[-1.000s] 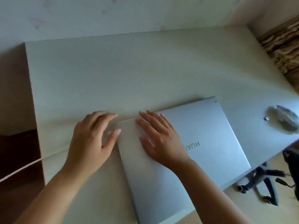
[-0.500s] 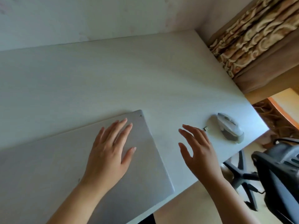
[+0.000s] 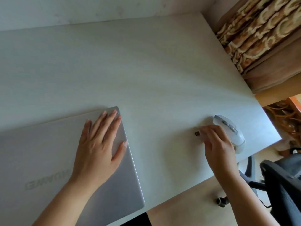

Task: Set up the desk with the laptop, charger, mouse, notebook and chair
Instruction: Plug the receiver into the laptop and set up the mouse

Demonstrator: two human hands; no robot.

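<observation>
A closed silver laptop (image 3: 48, 160) lies on the white desk (image 3: 146, 70) at the near left, its logo facing me. My left hand (image 3: 99, 144) rests flat on the lid near its far right corner, fingers straight. A white and grey mouse (image 3: 231, 132) sits near the desk's right front edge. A small dark USB dongle (image 3: 197, 133) lies just left of it. My right hand (image 3: 218, 144) hovers between them, fingertips bent down beside the dongle and partly covering the mouse. Whether they touch the dongle is blurred. No charger or notebook is in view.
A black office chair (image 3: 285, 185) stands off the desk's right front corner, its wheeled base (image 3: 221, 201) on the floor below. A patterned brown curtain (image 3: 260, 30) hangs at the far right. A pale wall runs behind the desk.
My right hand has moved right across the desk to the dongle and mouse. My left hand stays flat on the laptop lid. The view has shifted slightly.
</observation>
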